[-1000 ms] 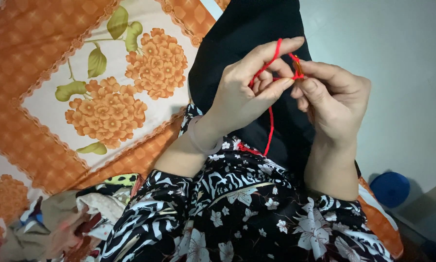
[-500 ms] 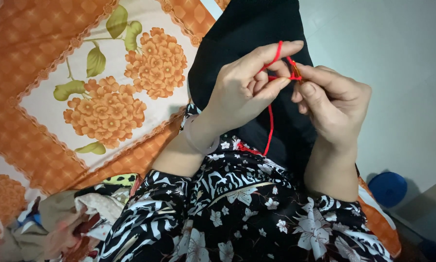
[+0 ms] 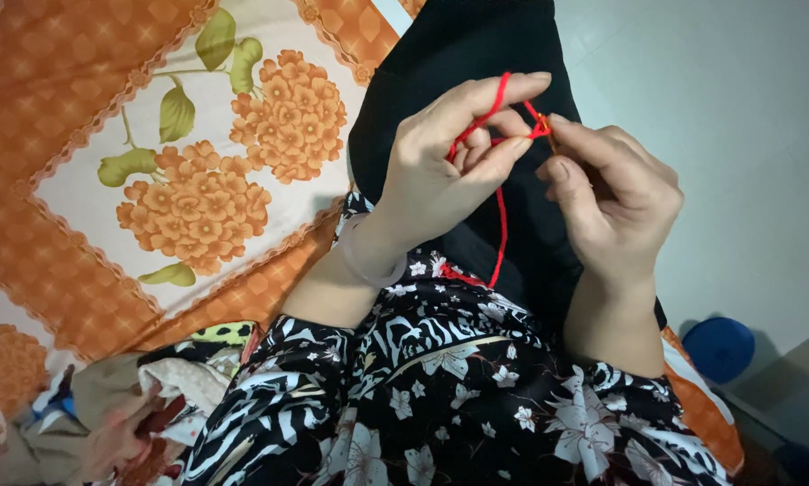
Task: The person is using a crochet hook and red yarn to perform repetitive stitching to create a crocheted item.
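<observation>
My left hand (image 3: 440, 171) holds a strand of red yarn (image 3: 500, 220) looped over its raised forefinger and pinched between thumb and finger. My right hand (image 3: 611, 189) grips a thin crochet hook (image 3: 548, 133), whose tip meets a small red stitch between the two hands. Most of the hook is hidden inside the fingers. The yarn hangs down from the hands onto my lap, which is covered by a black-and-white flowered garment (image 3: 458, 387). Black cloth (image 3: 458, 54) lies under and beyond both hands.
An orange and cream bedsheet with flower prints (image 3: 152, 162) spreads to the left. A heap of mixed fabric scraps (image 3: 107, 414) lies at the lower left. A blue ball of yarn (image 3: 718, 346) rests on the grey floor (image 3: 746, 135) at the right.
My hands have shifted slightly apart and the hook tip has drawn the red loop a little to the right. The yarn stays over the left forefinger.
</observation>
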